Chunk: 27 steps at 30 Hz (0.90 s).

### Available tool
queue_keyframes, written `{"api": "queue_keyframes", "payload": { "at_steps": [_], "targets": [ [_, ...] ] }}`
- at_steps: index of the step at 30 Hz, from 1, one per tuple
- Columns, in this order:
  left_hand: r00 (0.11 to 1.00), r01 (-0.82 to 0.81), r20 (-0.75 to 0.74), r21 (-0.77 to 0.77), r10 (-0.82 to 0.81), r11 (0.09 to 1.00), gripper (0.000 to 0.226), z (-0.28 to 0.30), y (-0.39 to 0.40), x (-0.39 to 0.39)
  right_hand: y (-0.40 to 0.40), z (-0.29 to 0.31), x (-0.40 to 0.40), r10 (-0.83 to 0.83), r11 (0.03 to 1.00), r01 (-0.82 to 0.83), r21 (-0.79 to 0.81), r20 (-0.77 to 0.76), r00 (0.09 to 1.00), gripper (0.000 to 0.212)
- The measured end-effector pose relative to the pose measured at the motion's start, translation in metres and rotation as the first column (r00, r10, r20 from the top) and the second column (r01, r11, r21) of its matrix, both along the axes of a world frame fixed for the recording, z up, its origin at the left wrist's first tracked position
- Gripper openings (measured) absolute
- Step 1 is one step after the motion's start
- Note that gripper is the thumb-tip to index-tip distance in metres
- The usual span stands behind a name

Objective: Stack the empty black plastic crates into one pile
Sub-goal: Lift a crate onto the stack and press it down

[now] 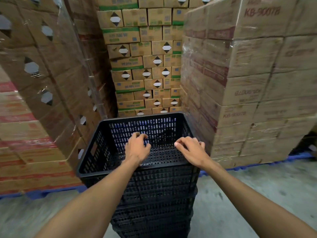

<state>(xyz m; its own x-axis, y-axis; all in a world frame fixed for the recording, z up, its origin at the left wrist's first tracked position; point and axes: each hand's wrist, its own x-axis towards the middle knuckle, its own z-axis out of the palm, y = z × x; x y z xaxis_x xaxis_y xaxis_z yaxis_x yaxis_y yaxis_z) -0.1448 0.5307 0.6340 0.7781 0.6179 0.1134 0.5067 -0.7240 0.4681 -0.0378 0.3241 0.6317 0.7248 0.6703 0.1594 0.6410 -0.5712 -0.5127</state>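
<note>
Where the grey concrete floor (pixel 240 194) shows, it is a narrow bare strip, hemmed in on three sides by tall walls of cardboard boxes. Largest is the right wall (pixel 253 79), shrink-wrapped brown cartons with red print, rising past the top of the view and standing on a blue pallet (pixel 291 156). On the left, a similar wrapped wall (pixel 42 83) leans into view, its cartons bearing diamond labels and red bands, also on a blue pallet (pixel 51 192). At the far end, a wall of smaller cartons with green stripes and black-and-white diamonds (pixel 145 66) closes the gap, so the aisle is a dead end.

In the near middle of this pocket stands the pile (pixel 154 203) of black slotted crates, nested one in another and resting on the floor. Its right side sits just beside the right wall; the far rim is close to the green-striped cartons. The top crate (pixel 96 152) is empty, tilted slightly, with a handle slot in its left side.

Both bare forearms reach in over the near rim. The left hand (pixel 137 148) hovers inside the crate, fingers curled and spread, its grip released. The right hand (pixel 192 150) hangs over the near right corner, fingers loosely bent, likewise holding nothing.
</note>
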Motion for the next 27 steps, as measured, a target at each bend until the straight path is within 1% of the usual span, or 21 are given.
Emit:
{"api": "queue_keyframes", "payload": {
  "at_steps": [2, 6, 10, 13, 15, 16, 19, 22, 24, 26, 27],
  "targets": [
    [0.998, 0.060, 0.022, -0.007, -0.060, 0.998, 0.034, 0.007, -0.021, 0.026, -0.012, 0.004, 0.010, -0.022, 0.999, 0.022, 0.039, -0.010, 1.000, 0.031],
    [0.973, 0.216, 0.085, -0.014, -0.214, 0.976, 0.036, 0.025, -0.064, 0.090, -0.049, 0.000, 0.046, -0.191, 0.971, 0.198, 0.132, -0.058, 0.980, 0.033],
    [0.947, 0.314, 0.077, -0.028, -0.311, 0.949, 0.035, 0.035, -0.097, 0.154, -0.088, -0.015, 0.094, -0.315, 0.925, 0.347, 0.157, -0.196, 0.929, 0.043],
    [0.938, 0.345, 0.031, -0.023, -0.344, 0.938, 0.030, 0.034, -0.113, 0.208, -0.111, -0.021, 0.131, -0.338, 0.901, 0.396, 0.180, -0.284, 0.897, 0.059],
    [0.937, 0.349, 0.023, -0.038, -0.349, 0.936, 0.028, 0.029, -0.119, 0.247, -0.121, -0.028, 0.160, -0.322, 0.898, 0.396, 0.189, -0.330, 0.887, 0.070],
    [0.936, 0.352, 0.025, -0.052, -0.351, 0.935, 0.028, 0.023, -0.122, 0.270, -0.126, -0.031, 0.180, -0.317, 0.898, 0.398, 0.190, -0.350, 0.881, 0.071],
    [0.929, 0.365, -0.024, -0.087, -0.368, 0.927, 0.029, 0.003, -0.126, 0.326, -0.131, -0.034, 0.229, -0.294, 0.899, 0.397, 0.187, -0.414, 0.861, 0.059],
    [0.944, 0.294, -0.092, -0.198, -0.316, 0.935, 0.031, -0.017, -0.124, 0.372, -0.131, -0.036, 0.275, -0.246, 0.924, 0.352, 0.148, -0.475, 0.845, 0.048],
    [0.951, 0.238, -0.133, -0.264, -0.279, 0.935, 0.025, -0.028, -0.121, 0.395, -0.130, -0.042, 0.304, -0.232, 0.930, 0.342, 0.135, -0.504, 0.832, 0.046],
    [0.955, 0.205, -0.143, -0.315, -0.260, 0.927, 0.014, -0.041, -0.115, 0.411, -0.128, -0.050, 0.327, -0.232, 0.932, 0.343, 0.120, -0.529, 0.816, 0.043],
    [0.957, 0.183, -0.151, -0.344, -0.247, 0.921, 0.011, -0.050, -0.111, 0.420, -0.124, -0.058, 0.342, -0.232, 0.930, 0.351, 0.109, -0.565, 0.792, 0.043]
  ]
}}
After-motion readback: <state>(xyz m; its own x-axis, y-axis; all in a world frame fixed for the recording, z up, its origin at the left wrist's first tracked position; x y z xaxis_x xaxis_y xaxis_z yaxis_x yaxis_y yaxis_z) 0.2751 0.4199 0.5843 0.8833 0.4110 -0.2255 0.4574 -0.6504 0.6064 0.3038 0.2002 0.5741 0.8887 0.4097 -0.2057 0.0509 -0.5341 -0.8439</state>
